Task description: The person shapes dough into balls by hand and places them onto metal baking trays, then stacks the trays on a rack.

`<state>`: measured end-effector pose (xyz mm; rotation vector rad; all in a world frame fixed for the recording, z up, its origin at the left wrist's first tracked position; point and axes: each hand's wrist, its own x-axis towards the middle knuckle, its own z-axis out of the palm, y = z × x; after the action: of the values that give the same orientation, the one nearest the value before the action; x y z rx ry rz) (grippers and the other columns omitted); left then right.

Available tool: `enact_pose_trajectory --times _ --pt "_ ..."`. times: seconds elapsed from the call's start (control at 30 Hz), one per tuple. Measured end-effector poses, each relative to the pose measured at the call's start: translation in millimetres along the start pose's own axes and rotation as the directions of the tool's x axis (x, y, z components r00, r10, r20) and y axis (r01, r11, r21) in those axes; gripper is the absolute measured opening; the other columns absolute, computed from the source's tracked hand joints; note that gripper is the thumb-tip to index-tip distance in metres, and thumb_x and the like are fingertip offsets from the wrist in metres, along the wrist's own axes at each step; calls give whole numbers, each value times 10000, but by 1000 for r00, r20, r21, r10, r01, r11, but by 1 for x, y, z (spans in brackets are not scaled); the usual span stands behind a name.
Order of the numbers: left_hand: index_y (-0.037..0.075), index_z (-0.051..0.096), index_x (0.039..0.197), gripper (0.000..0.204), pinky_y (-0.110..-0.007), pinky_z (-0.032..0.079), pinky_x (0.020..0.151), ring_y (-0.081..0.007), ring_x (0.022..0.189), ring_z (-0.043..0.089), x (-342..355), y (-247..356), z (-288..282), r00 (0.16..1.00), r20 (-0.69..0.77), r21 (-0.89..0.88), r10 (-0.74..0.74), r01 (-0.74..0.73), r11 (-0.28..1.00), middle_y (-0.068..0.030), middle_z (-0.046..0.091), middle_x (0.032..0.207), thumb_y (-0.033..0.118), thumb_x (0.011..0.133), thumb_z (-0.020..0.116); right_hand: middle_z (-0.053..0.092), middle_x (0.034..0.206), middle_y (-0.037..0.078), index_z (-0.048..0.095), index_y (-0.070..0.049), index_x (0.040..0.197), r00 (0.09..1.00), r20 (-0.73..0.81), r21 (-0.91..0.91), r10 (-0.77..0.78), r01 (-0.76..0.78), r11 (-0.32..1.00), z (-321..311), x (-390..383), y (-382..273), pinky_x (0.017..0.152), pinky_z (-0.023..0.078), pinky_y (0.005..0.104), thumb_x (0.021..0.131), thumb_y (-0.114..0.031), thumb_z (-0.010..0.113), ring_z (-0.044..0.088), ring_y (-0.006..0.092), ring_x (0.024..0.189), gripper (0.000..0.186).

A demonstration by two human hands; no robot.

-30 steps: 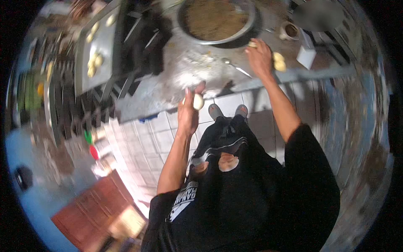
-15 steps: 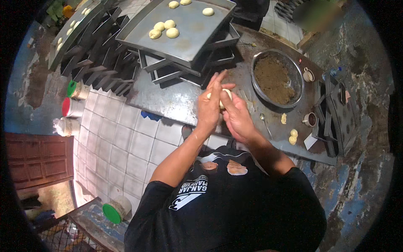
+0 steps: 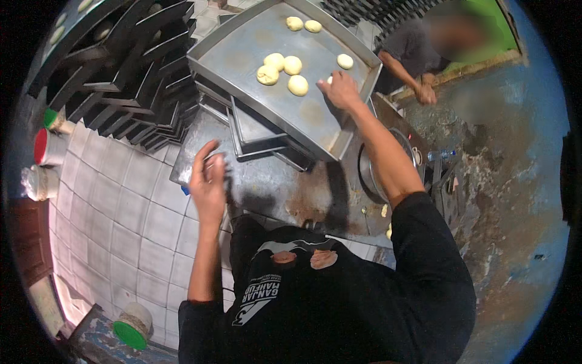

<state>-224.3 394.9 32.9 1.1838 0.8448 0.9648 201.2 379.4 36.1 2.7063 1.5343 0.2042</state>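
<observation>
My right hand (image 3: 342,91) reaches over the large metal tray (image 3: 309,115), fingers bent down around a pale dough ball (image 3: 330,79) that shows only in part. Close by on the tray lies another dough ball (image 3: 345,60). A cluster of several yellowish dough balls (image 3: 292,65) sits left of that hand, one with a creased surface. Two more, including this dough ball (image 3: 294,23), rest near the tray's far edge. My left hand (image 3: 208,182) hangs in the air near the table's left edge, slightly blurred, open with fingers apart and holding nothing.
Stacked trays (image 3: 260,130) support the large tray on the metal table (image 3: 248,176). More trays (image 3: 130,79) are piled at far left. A steel bowl (image 3: 367,176) is partly behind my right forearm. Another person (image 3: 412,54) stands beyond the tray. Lidded buckets (image 3: 51,147) stand on the left.
My hands were together around a dough ball over the table. They have parted: the right moved forward onto the tray with dough, the left drew away leftward. The view shifted, bringing another person in.
</observation>
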Motion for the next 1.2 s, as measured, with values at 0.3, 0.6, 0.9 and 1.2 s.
enact_pose_trajectory --times 0.3,0.6,0.9,1.2 --pt "-22 544 1349 385 -313 474 979 -182 1141 596 21 -10 -56 992 -114 30 -54 58 998 -120 599 1313 193 1030 568 314 1566 258 366 20 1479 997 65 180 -37 25 983 47 53 20 1184 248 489 1050 -540 256 281 401 1462 714" --pt "6 592 1291 338 -260 460 910 -108 972 585 9 16 -21 1000 2 75 -2 2 997 -58 651 1125 120 973 599 189 1651 170 245 -34 1574 981 150 47 -126 120 992 17 49 -7 1227 175 437 975 -738 224 117 326 1534 924" --pt "-16 626 1219 256 -296 523 871 -158 962 664 -49 24 48 976 131 56 176 -185 981 -90 699 1046 122 1009 581 721 965 182 680 10 1059 962 -228 330 -152 223 917 10 -16 -45 837 521 396 865 -207 649 680 261 894 293" --pt "16 514 1228 357 -325 500 813 -146 987 576 -170 -5 187 935 335 -220 -116 198 955 -80 577 1107 329 1097 404 612 1143 136 650 -17 1169 897 -442 780 5 381 496 -95 -352 -27 771 540 344 831 -160 748 646 220 983 381"
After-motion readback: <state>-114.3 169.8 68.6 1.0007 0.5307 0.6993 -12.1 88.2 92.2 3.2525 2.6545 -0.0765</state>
